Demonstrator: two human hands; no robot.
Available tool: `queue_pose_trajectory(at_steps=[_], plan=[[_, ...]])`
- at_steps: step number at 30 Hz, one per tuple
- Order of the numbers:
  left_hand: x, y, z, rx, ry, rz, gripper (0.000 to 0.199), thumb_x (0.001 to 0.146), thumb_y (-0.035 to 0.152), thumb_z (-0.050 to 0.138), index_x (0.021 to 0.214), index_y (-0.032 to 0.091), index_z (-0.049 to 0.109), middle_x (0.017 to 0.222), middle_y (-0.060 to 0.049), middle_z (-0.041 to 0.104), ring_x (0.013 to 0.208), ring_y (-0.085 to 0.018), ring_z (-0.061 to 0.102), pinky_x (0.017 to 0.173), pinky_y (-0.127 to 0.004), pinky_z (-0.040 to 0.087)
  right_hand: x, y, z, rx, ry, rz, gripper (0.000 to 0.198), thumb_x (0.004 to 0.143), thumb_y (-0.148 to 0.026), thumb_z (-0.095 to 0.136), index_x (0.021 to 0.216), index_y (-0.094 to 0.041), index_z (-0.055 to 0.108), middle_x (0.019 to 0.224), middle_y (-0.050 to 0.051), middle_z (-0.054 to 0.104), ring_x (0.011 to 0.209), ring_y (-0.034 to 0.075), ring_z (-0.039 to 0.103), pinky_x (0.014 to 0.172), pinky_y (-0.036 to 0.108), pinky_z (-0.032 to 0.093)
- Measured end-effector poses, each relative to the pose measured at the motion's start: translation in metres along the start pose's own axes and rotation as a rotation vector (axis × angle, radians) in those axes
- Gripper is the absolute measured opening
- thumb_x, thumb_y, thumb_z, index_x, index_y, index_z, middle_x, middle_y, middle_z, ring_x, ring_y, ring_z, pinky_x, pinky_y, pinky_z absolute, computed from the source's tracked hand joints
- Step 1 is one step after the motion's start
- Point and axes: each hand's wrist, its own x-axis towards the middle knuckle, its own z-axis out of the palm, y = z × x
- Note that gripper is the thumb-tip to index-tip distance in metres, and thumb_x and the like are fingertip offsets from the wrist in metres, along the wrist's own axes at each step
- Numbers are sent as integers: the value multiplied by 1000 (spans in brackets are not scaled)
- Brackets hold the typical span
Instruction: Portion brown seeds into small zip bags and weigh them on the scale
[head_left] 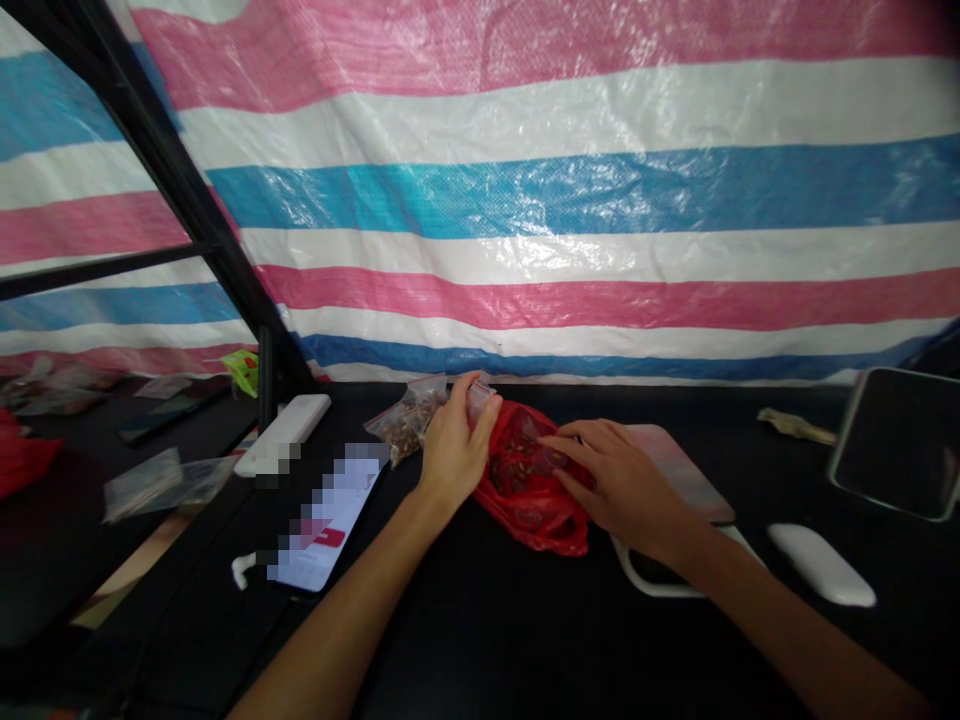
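My left hand (454,440) grips a small clear plastic bag (409,415) holding brownish bits, at the middle of the black table (480,620). Right beside it lies a red plastic bag (529,490) with dark pieces inside. My right hand (611,480) rests on the red bag's right side, fingers reaching into its opening. What the fingertips pinch is hidden by the bag.
A phone (326,520) and a white power bank (283,432) lie left of the bags. A pink-topped scale (679,470), a white mouse-like object (821,565) and a dark tablet (896,440) sit to the right. More clear bags (161,480) lie far left. A striped tarp (570,200) hangs behind.
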Motion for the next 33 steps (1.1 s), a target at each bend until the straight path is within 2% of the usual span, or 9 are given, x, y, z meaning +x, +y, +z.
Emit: queue_pose_trajectory(at_steps=[5,10,15,18,21,25,27,30,33], plan=[[2,0,-1,90,75,29,35,102,49,51,121,22,63,114,-10,73,109,-29,69,99,-44,51,1,-2,-3,-20,-44,15,24,94,-19,63,115,-27,70,117,7,73,109,27,65,100,51,44],[3,-5,0,122,76,13,40,103,50,50,129,21,58,115,-12,73,110,-30,70,99,-44,52,3,-4,-5,-8,-15,-16,37,97,-19,58,133,-30,62,129,8,71,114,26,66,100,48,41],[3,0,-4,177,71,-1,40,106,49,39,131,21,56,115,-13,73,108,-30,71,95,-43,54,2,-8,-6,38,-6,10,20,97,-28,64,117,-28,63,122,6,75,107,26,69,99,47,40],[3,9,-6,362,66,-74,39,107,45,33,119,20,61,105,-15,74,96,-33,74,85,-44,55,1,-7,-5,33,19,40,16,97,-29,64,113,-27,61,119,5,76,101,25,70,101,49,39],[-1,19,-6,592,24,-186,38,106,42,34,109,16,61,96,-19,73,81,-35,75,77,-45,55,0,-3,-4,2,20,35,32,100,-23,56,131,-29,56,128,7,73,110,26,69,102,50,39],[-16,29,0,713,-65,-222,42,102,47,43,118,12,57,102,-24,70,81,-37,75,72,-45,55,-1,3,-1,-44,17,26,54,100,-10,43,149,-30,47,141,10,64,126,27,61,105,50,41],[-25,30,5,694,-139,-218,41,98,45,49,122,11,53,110,-25,67,82,-37,74,71,-45,55,-2,5,-1,-49,-2,10,51,99,-8,41,143,-30,55,139,10,66,126,27,62,104,50,42],[-32,28,13,521,-249,-172,31,90,27,54,118,16,48,118,-20,60,81,-33,73,70,-43,54,-1,5,-6,-58,-11,14,40,100,-13,48,134,-29,62,133,9,70,125,29,63,103,52,41],[-29,20,22,264,-167,-116,37,79,8,54,112,22,43,115,-13,54,88,-26,69,77,-38,54,6,5,-16,-93,9,46,38,95,-13,55,129,-29,64,128,7,74,128,31,60,105,55,36]])
